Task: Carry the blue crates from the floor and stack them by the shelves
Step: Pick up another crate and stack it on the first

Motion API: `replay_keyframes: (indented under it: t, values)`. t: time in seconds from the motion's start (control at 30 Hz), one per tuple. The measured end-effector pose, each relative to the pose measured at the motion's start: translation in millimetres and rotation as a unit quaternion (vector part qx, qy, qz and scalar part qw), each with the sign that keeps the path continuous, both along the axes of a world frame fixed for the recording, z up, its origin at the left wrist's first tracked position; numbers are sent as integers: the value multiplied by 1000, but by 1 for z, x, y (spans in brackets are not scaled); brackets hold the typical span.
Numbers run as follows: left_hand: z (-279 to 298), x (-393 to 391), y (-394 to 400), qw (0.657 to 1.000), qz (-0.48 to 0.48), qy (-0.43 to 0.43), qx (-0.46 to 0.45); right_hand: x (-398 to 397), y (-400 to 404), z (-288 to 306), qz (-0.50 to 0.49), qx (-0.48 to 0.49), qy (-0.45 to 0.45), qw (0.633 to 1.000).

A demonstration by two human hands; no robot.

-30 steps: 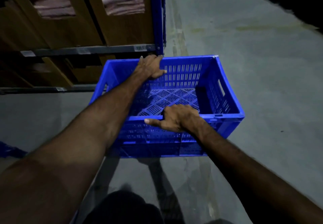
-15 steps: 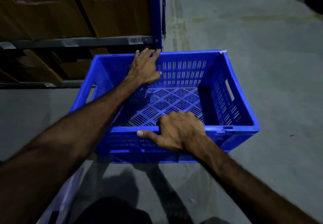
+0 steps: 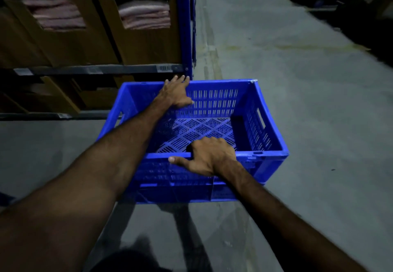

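Note:
An empty blue slatted crate (image 3: 261, 123) is held off the grey floor in front of me. My left hand (image 3: 176, 93) reaches across it and grips the far rim, fingers hooked over the edge. My right hand (image 3: 207, 157) clamps the near rim, thumb stretched along the outer wall. The crate hangs close to the blue upright post (image 3: 186, 27) at the corner of the shelves (image 3: 95, 69). A sliver of another blue object (image 3: 6, 199) shows at the left edge, low down.
The shelves on the left hold brown cardboard boxes (image 3: 144, 44) with folded pink cloth inside. A concrete aisle (image 3: 287, 59) runs ahead on the right, with dark shapes (image 3: 361, 16) along its far right side. My legs show at the bottom.
The view has tilted up and more of the shelves shows. The crate sits slightly further right and closer to the shelf post. Both hands keep the same grip on the rims.

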State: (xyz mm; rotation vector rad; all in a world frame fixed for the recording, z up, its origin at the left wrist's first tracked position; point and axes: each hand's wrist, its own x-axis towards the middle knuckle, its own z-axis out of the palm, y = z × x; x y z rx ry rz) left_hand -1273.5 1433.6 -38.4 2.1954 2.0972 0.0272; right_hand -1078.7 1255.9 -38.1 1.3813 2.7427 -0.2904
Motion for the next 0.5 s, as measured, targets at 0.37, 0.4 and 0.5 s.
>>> replay_keyframes:
  t: [0.37,0.4,0.5]
  values:
    - [10,-85,-126,997,57,59,13,75,66,9,-175,182,164,954]
    - [8,-98,-136,994,83,66,7,88,77,8,-204,168,139,954]
    - [-5,-132,-160,985,174,17,6,118,99,-4,-264,50,101,958]
